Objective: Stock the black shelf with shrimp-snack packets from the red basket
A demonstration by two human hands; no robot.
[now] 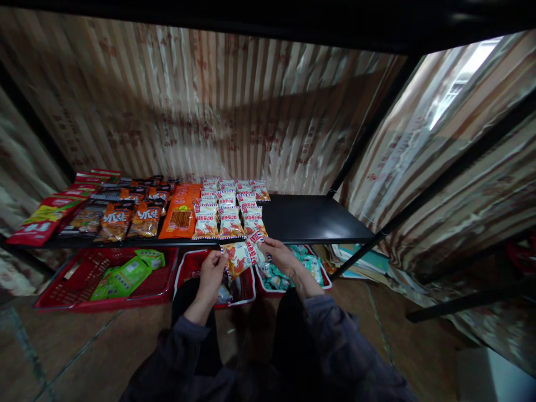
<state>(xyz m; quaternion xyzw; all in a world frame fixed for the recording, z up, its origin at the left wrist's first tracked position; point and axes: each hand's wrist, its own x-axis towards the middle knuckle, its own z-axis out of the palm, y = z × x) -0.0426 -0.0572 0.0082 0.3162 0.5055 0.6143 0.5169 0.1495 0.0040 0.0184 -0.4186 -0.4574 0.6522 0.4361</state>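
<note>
Between my hands, just in front of the shelf edge, are white and orange snack packets [238, 259] with red lettering. My left hand [212, 272] pinches the left end of one packet. My right hand [281, 257] grips the right side, where a second packet [256, 251] seems to overlap the first; how far they are separate I cannot tell. Behind them, similar snack packets [229, 221] lie in rows on the black shelf [310, 219]. Left of these rows lies a large orange bag [181, 212].
Dark-and-orange bags [115, 219] and red bags [44, 218] fill the shelf's left part. Below stand a red basket [62, 287] with green packets, a middle basket [252, 291] and a right basket [327, 283] with teal packets. Black posts [372, 134] and an overhead shelf [268, 28] frame the space.
</note>
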